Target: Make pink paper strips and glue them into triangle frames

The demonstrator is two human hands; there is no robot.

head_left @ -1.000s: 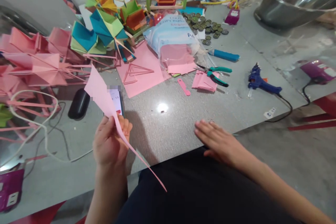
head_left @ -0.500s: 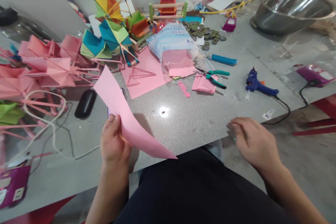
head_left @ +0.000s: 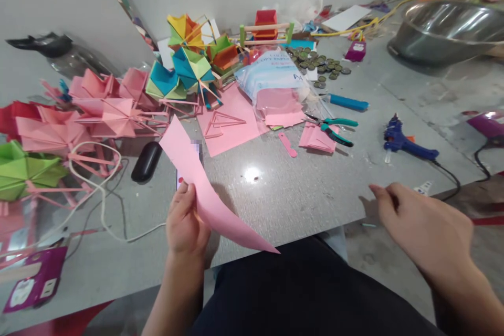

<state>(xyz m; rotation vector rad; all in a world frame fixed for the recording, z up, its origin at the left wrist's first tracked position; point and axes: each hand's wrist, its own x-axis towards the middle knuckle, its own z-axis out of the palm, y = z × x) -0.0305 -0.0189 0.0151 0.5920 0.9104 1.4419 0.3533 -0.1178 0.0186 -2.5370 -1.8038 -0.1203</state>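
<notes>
My left hand [head_left: 187,220] grips a long strip of pink paper [head_left: 210,202] between thumb and fingers. The strip curves, one end raised over the table and the pointed other end drooping near the table's front edge. Off to the right, my right hand [head_left: 425,226] is over the front edge, its fingers curled in and thumb side toward the table; nothing shows in it. Nearest to that hand on the tabletop is a blue glue gun [head_left: 409,142]. Partly hidden behind the strip lies a flat object [head_left: 197,149] I cannot make out.
Folded pink paper shapes [head_left: 114,115] and a white cable [head_left: 104,205] crowd the left side, beside a black case [head_left: 146,161]. Pliers [head_left: 336,131], a pink sheet [head_left: 228,139], a paper packet [head_left: 271,76] and coin-like discs [head_left: 321,63] lie behind. A metal basin [head_left: 444,31] stands back right.
The view has shifted, so the table things appear farther right and lower. My right hand has moved right and turned its back more toward me. The left still holds the paper strip.
</notes>
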